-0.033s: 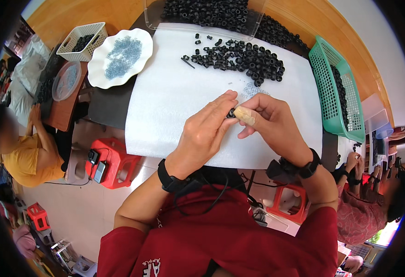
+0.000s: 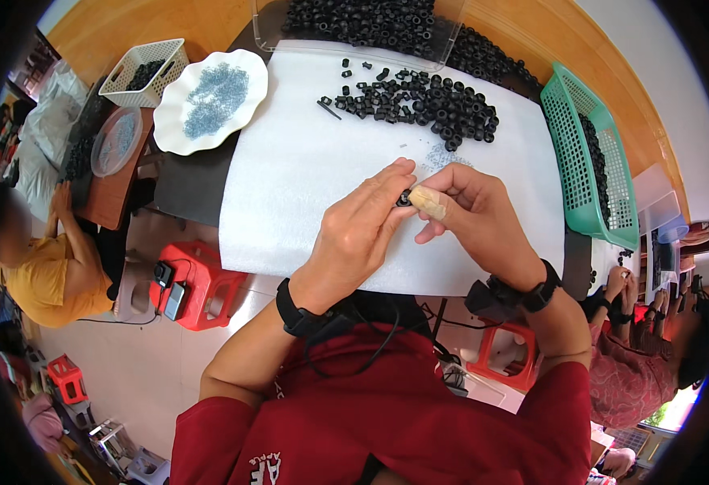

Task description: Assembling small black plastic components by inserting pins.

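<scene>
Over the near half of a white foam sheet (image 2: 290, 202), my two hands meet. Between the thumb and fingers of my left hand (image 2: 354, 228) is a small black ring-shaped plastic part (image 2: 404, 198), its round opening showing. My right hand (image 2: 483, 217) is closed in a pinch, its tape-wrapped thumb (image 2: 429, 200) right against that part. Whatever the right fingertips grip is hidden. Just beyond my hands lies a scatter of tiny clear-blue pieces (image 2: 443, 156). Farther off on the sheet is a pile of black plastic parts (image 2: 459, 113).
A scalloped white plate (image 2: 172, 133) of clear-blue pieces stands at left, near a white basket (image 2: 178, 55). A clear bin (image 2: 261, 36) of black parts is at the back; a green basket (image 2: 568, 153) stands at right. Co-workers sit on both sides. Red stools (image 2: 217, 303) stand below.
</scene>
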`<state>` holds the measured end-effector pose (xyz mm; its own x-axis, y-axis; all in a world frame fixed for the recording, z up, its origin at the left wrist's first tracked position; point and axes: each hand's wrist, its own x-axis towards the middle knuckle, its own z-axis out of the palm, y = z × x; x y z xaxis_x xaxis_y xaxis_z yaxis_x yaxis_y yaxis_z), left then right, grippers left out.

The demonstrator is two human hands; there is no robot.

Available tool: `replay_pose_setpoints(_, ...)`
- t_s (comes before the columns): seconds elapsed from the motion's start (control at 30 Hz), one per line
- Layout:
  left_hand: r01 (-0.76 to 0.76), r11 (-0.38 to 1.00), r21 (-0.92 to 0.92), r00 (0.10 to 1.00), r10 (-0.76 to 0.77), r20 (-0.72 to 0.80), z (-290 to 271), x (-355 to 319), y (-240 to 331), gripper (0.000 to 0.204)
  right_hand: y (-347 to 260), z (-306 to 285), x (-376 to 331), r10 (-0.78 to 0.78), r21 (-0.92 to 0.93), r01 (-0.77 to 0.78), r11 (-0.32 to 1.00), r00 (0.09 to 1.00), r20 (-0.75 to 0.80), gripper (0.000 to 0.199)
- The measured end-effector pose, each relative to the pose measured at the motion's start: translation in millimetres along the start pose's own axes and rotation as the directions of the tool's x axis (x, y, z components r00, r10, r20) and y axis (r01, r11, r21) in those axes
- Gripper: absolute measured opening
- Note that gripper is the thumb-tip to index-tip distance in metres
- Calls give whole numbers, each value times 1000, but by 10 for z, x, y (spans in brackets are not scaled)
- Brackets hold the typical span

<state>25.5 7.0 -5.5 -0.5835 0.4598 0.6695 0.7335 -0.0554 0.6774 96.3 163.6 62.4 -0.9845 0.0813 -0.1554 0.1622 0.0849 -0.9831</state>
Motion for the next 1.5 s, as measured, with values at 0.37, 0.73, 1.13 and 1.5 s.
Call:
replay_pose_setpoints(0.37, -11, 998, -65, 999, 9, -32, -28, 0, -14, 30, 126, 3, 39, -33, 186, 20, 982, 997, 67, 22)
replay_pose_setpoints(0.73, -96, 990, -99, 995, 96, -9, -74, 8, 13, 29, 187, -191, 172, 119, 403, -307, 862, 896, 427, 27)
replay_pose_setpoints(1.13, -138, 957, -255, 979, 171, 112, -110, 12, -11, 38, 214, -172, 154, 5, 352, -228, 908, 845, 535, 35)
replay_pose_setpoints(1.5, -29, 968, -247, 994, 53, 92, -92, 33, -13, 34, 196, -171, 217, 13, 382, -255, 888, 845, 534, 35)
